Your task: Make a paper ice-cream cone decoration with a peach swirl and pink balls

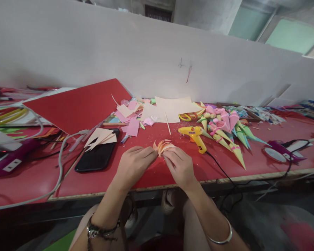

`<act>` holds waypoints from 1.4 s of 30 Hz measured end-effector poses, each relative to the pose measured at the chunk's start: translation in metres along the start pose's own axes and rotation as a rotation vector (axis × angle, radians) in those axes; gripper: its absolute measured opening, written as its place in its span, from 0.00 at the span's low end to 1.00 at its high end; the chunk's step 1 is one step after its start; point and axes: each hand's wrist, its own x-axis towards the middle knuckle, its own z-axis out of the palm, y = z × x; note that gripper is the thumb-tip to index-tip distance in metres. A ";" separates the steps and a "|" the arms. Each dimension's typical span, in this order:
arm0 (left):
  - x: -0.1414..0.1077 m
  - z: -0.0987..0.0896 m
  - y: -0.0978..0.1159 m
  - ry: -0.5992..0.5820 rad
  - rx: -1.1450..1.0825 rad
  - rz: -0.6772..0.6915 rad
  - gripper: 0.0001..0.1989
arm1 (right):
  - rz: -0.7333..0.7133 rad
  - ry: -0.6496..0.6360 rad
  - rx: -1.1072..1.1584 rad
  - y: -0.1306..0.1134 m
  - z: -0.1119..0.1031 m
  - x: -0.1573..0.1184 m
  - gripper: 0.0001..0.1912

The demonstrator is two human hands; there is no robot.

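Observation:
A small peach paper flower (162, 146) with thin curved petals is between my two hands, above the red tabletop. My left hand (137, 162) pinches its left edge with closed fingers. On the other side, my right hand (180, 165) has its fingers closed on the flower's right part. A yellow glue gun (195, 134) lies just right of my right hand, its black cord running to the table edge. Beyond the flower, a thin stick (167, 122) rests near cream paper sheets (170, 108).
A black phone (96, 157) with cut cream pieces (101, 136) on it lies at left. Pink scraps (133, 127) and a red sheet (86, 104) are behind. Colorful paper cones (226, 130) pile up at right. Purple tools (12, 162) and cables lie towards both sides.

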 end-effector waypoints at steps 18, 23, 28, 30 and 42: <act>0.001 0.001 0.000 0.009 0.002 0.007 0.12 | 0.008 0.002 -0.025 -0.001 0.000 0.000 0.07; 0.001 0.001 0.001 0.001 0.005 -0.001 0.12 | 0.017 -0.008 0.004 -0.001 -0.001 0.000 0.07; 0.002 0.002 0.001 0.013 -0.072 -0.097 0.09 | 0.152 0.033 0.121 -0.005 -0.002 0.002 0.06; 0.002 0.002 0.001 0.035 -0.150 -0.160 0.07 | 0.219 0.056 0.164 -0.006 -0.003 0.004 0.05; 0.004 0.006 0.010 -0.110 -0.491 -0.372 0.41 | 0.345 0.093 0.314 -0.007 -0.003 0.006 0.04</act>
